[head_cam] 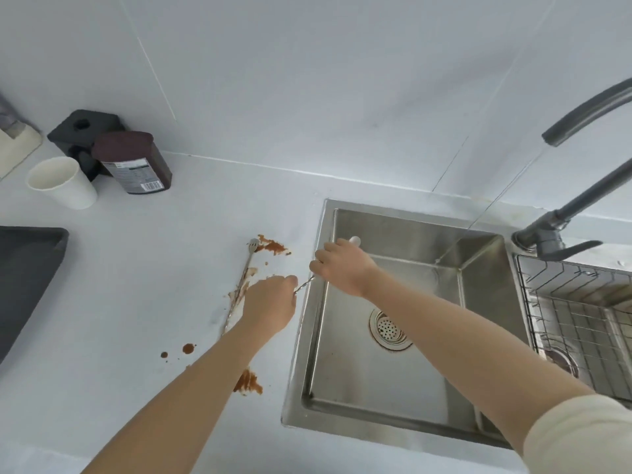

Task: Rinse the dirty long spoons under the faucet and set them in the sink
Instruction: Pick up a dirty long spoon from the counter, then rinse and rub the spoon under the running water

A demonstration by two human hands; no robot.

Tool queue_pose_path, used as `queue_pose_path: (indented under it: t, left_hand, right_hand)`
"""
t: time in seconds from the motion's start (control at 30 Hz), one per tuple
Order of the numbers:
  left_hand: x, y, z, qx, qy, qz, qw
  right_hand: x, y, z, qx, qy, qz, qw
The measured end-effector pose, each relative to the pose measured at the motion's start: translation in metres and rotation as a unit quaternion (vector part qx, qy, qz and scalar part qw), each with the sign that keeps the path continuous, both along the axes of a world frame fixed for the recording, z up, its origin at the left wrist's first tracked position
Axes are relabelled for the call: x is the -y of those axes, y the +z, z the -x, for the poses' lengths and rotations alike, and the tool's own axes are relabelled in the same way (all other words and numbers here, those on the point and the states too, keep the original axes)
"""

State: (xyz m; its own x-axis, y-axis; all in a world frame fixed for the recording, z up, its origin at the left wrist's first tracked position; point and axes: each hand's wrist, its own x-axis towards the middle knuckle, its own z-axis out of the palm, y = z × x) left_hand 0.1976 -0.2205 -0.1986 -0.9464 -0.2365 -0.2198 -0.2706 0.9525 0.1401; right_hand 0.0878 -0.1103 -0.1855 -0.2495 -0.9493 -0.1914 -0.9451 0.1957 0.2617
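Left hand [270, 302] pinches, right hand [342, 265] grips 1 long spoon [304, 284] over sink [359, 388] left rim; faucet [581, 114] water runs into sink.

white cup [63, 182] beside brown bottle [135, 162] | black holder [83, 126] behind | dark tray [27, 268] left | brown spills [272, 246] on counter [136, 302]

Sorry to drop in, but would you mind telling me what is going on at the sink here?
A person grips a long spoon with both hands, the left hand and right hand, at the left rim of the sink. Water runs from the faucet, but this spoon is not under the stream yet. A second spoon lies on the counter amid brown sauce smears.
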Motion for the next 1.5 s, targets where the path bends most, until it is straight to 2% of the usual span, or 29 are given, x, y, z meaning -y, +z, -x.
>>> queue_pose_path:
  t: [0.17,0.37,0.47,0.57,0.63,0.67,0.7,0.73,0.8,0.83,0.9,0.97,1.1,1.17,1.3,1.5]
  left_hand:
    - [-0.033,0.002,0.024,-0.037,-0.058,-0.038,0.997]
    - [-0.071,0.001,0.062,-0.049,-0.119,-0.003,0.992]
    - [-0.105,0.008,0.092,-0.087,-0.147,-0.007,0.985]
    - [-0.097,0.014,0.096,-0.110,-0.141,0.003,0.984]
    - [-0.092,0.019,0.099,-0.142,-0.141,0.004,0.980]
    - [-0.096,0.026,0.104,-0.130,-0.155,0.010,0.979]
    - [-0.100,0.033,0.110,-0.118,-0.164,0.023,0.979]
    - [-0.102,0.036,0.116,-0.125,-0.174,0.038,0.976]
    - [-0.104,0.034,0.128,-0.144,-0.171,0.048,0.974]
    - [-0.106,0.037,0.132,-0.140,-0.169,0.052,0.974]
    - [-0.110,0.042,0.140,-0.130,-0.171,0.053,0.975]
    - [-0.114,0.044,0.149,-0.144,-0.168,0.051,0.974]
    - [-0.117,0.046,0.163,-0.172,-0.175,0.041,0.968]
    - [-0.119,0.049,0.169,-0.164,-0.183,0.065,0.967]
    - [-0.117,0.053,0.175,-0.172,-0.193,0.110,0.960]
    - [-0.105,0.055,0.177,-0.176,-0.196,0.114,0.958]
  right_hand:
    - [-0.058,0.001,0.014,-0.010,-0.067,0.063,0.996]
    - [-0.117,0.003,0.029,-0.013,-0.141,0.142,0.980]
    - [-0.155,0.003,0.048,-0.030,-0.204,0.234,0.950]
    - [-0.159,0.006,0.044,0.009,-0.250,0.360,0.899]
    - [-0.167,0.015,0.047,0.046,-0.345,0.443,0.826]
    - [-0.177,0.022,0.054,0.095,-0.417,0.469,0.773]
    - [-0.188,0.031,0.061,0.169,-0.488,0.485,0.706]
    - [-0.197,0.038,0.069,0.253,-0.543,0.504,0.622]
    - [-0.209,0.047,0.085,0.377,-0.594,0.541,0.460]
    - [-0.212,0.049,0.092,0.413,-0.599,0.558,0.400]
    - [-0.215,0.052,0.105,0.467,-0.584,0.583,0.316]
    - [-0.216,0.051,0.115,0.513,-0.570,0.582,0.271]
    - [-0.214,0.050,0.129,0.595,-0.529,0.567,0.211]
    - [-0.212,0.049,0.133,0.614,-0.514,0.566,0.197]
    - [-0.209,0.048,0.138,0.642,-0.481,0.562,0.199]
    - [-0.200,0.043,0.140,0.655,-0.460,0.567,0.196]
